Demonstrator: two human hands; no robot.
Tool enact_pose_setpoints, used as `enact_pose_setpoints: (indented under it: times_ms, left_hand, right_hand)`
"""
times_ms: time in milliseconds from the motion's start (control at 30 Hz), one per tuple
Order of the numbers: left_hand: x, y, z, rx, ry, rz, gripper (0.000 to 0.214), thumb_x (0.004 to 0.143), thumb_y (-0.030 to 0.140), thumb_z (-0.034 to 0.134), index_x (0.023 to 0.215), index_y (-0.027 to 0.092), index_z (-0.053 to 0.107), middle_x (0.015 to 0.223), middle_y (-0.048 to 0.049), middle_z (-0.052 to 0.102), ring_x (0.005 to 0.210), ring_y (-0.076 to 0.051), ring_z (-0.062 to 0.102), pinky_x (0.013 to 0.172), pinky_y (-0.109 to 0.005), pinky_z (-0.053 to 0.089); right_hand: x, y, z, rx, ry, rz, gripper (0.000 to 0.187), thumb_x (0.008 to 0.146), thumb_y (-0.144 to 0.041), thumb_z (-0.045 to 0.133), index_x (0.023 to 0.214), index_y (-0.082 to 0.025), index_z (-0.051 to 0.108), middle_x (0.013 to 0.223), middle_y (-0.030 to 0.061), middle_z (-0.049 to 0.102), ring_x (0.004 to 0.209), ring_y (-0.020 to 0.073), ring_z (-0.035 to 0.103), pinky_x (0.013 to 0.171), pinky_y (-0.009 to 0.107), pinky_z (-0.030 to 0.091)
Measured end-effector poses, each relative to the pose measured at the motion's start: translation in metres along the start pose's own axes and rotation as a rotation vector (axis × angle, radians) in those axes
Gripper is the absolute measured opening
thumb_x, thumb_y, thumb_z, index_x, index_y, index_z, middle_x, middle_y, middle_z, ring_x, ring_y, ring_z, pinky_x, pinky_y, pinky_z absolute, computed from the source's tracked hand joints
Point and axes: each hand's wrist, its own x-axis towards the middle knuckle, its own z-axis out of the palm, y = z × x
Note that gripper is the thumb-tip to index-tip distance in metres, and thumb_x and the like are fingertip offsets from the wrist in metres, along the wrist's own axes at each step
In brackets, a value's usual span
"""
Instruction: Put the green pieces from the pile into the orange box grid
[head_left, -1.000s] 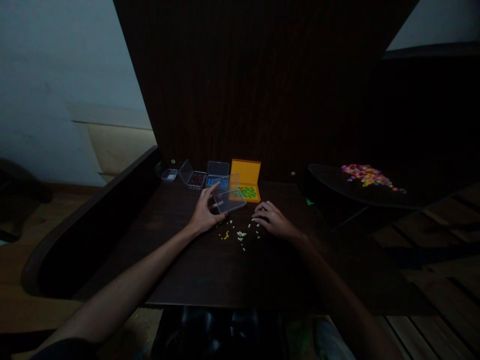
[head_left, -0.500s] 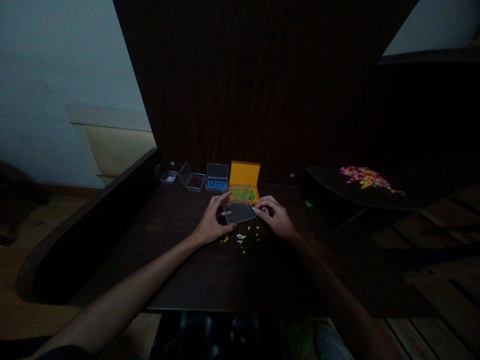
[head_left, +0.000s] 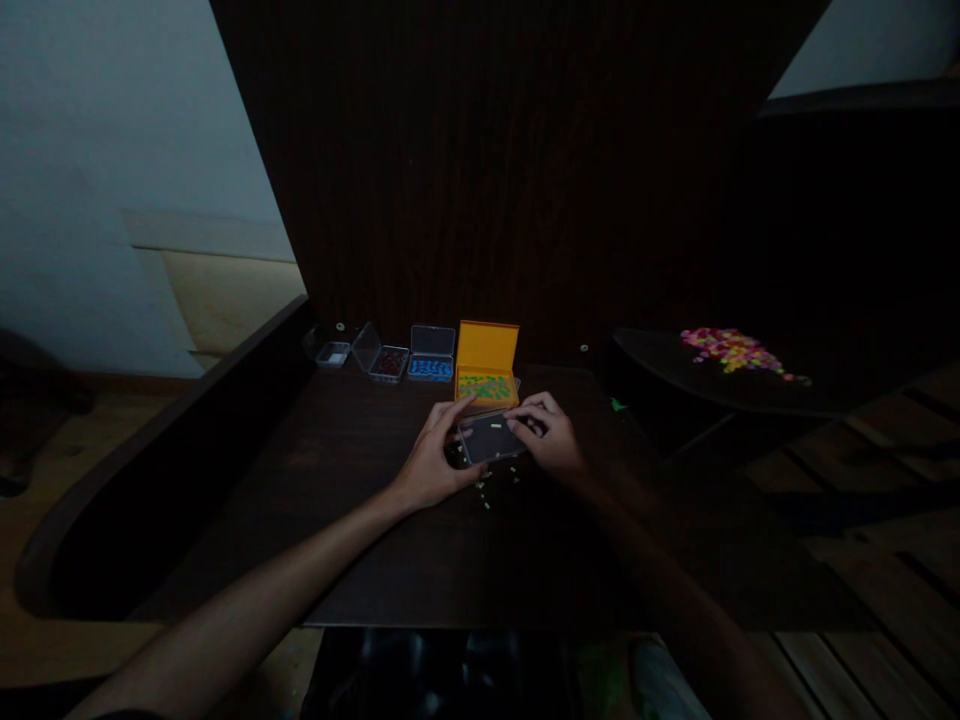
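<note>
At the centre of the frame, the clear box is gripped at its left side by the left hand; the right hand has curled fingers at its right edge, and I cannot tell whether they pinch anything. Only 1 pale strip shows within its outline, so filling looks barely begun. Behind, 3 open boxes hold green pieces, blue pieces and dark red pieces; loose pale pieces remain below. The surface offers most room at lower left, bounded by the side panel and the front edge at lower centre.
</note>
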Motion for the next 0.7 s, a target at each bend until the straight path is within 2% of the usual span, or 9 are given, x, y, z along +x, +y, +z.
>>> enact_pose_setpoints:
  times_ms: [67, 133, 200, 267, 367, 433, 567, 700]
  left_hand:
    - [0.002, -0.002, -0.004, 0.040, 0.056, -0.010, 0.081, 0.068, 0.020, 0.076, 0.140, 0.030, 0.040, 0.130, -0.0072, 0.042, 0.117, -0.024, 0.054, 0.099, -0.043, 0.052]
    - [0.005, -0.006, -0.008, 0.082, 0.136, -0.010, 0.080, 0.069, 0.022, 0.076, 0.140, 0.029, 0.040, 0.130, -0.0073, 0.041, 0.117, -0.024, 0.054, 0.099, -0.043, 0.052]
    - [0.008, -0.011, -0.012, 0.114, 0.215, -0.015, 0.080, 0.070, 0.024, 0.076, 0.140, 0.030, 0.039, 0.131, -0.0080, 0.041, 0.116, -0.025, 0.054, 0.099, -0.045, 0.051]
    - [0.011, -0.016, -0.017, 0.134, 0.274, -0.024, 0.082, 0.070, 0.026, 0.076, 0.141, 0.030, 0.037, 0.131, -0.0091, 0.041, 0.116, -0.026, 0.054, 0.097, -0.046, 0.052]
    - [0.014, -0.021, -0.022, 0.143, 0.305, -0.022, 0.084, 0.070, 0.026, 0.076, 0.143, 0.030, 0.034, 0.131, -0.0100, 0.041, 0.116, -0.026, 0.053, 0.096, -0.046, 0.052]
    - [0.014, -0.023, -0.023, 0.143, 0.301, -0.017, 0.083, 0.070, 0.026, 0.076, 0.143, 0.029, 0.034, 0.131, -0.0103, 0.041, 0.116, -0.026, 0.054, 0.096, -0.046, 0.052]
    - [0.015, -0.023, -0.024, 0.151, 0.282, -0.011, 0.082, 0.070, 0.024, 0.075, 0.142, 0.028, 0.035, 0.133, -0.0112, 0.041, 0.114, -0.026, 0.056, 0.096, -0.046, 0.051]
    - [0.015, -0.024, -0.023, 0.165, 0.269, -0.019, 0.082, 0.070, 0.022, 0.074, 0.142, 0.026, 0.035, 0.131, -0.0114, 0.043, 0.114, -0.026, 0.056, 0.095, -0.045, 0.052]
  right_hand:
    - [0.001, -0.002, -0.003, -0.020, 0.079, 0.007, 0.013, 0.082, -0.023, 0.057, 0.081, -0.020, 0.070, 0.085, 0.0039, 0.054, 0.067, 0.0135, 0.050, 0.057, 0.027, 0.042]
    - [0.000, -0.003, -0.004, -0.070, 0.093, -0.015, 0.013, 0.080, -0.019, 0.056, 0.075, -0.020, 0.068, 0.079, 0.0036, 0.056, 0.066, 0.0145, 0.050, 0.059, 0.028, 0.042]
    - [-0.002, -0.003, -0.002, -0.133, 0.014, -0.068, 0.013, 0.078, -0.016, 0.056, 0.071, -0.020, 0.066, 0.076, 0.0038, 0.057, 0.071, 0.0170, 0.053, 0.066, 0.031, 0.045]
    - [-0.006, -0.004, 0.003, -0.186, -0.121, -0.132, 0.013, 0.079, -0.016, 0.057, 0.077, -0.021, 0.068, 0.079, 0.0050, 0.059, 0.079, 0.0199, 0.054, 0.074, 0.035, 0.045]
    - [-0.011, -0.008, 0.016, -0.265, -0.325, -0.207, 0.023, 0.085, -0.018, 0.055, 0.101, -0.022, 0.071, 0.094, 0.0072, 0.061, 0.092, 0.0220, 0.052, 0.081, 0.038, 0.044]
    - [-0.012, -0.011, 0.023, -0.328, -0.418, -0.243, 0.030, 0.088, -0.019, 0.054, 0.115, -0.024, 0.068, 0.105, 0.0081, 0.060, 0.098, 0.0231, 0.049, 0.084, 0.039, 0.041]
    - [-0.011, -0.016, 0.030, -0.411, -0.536, -0.290, 0.036, 0.089, -0.018, 0.054, 0.121, -0.028, 0.065, 0.119, 0.0081, 0.058, 0.102, 0.0247, 0.046, 0.083, 0.040, 0.039]
    - [-0.011, -0.015, 0.030, -0.398, -0.543, -0.289, 0.027, 0.090, -0.020, 0.053, 0.112, -0.025, 0.069, 0.114, 0.0079, 0.061, 0.102, 0.0245, 0.047, 0.084, 0.041, 0.038]
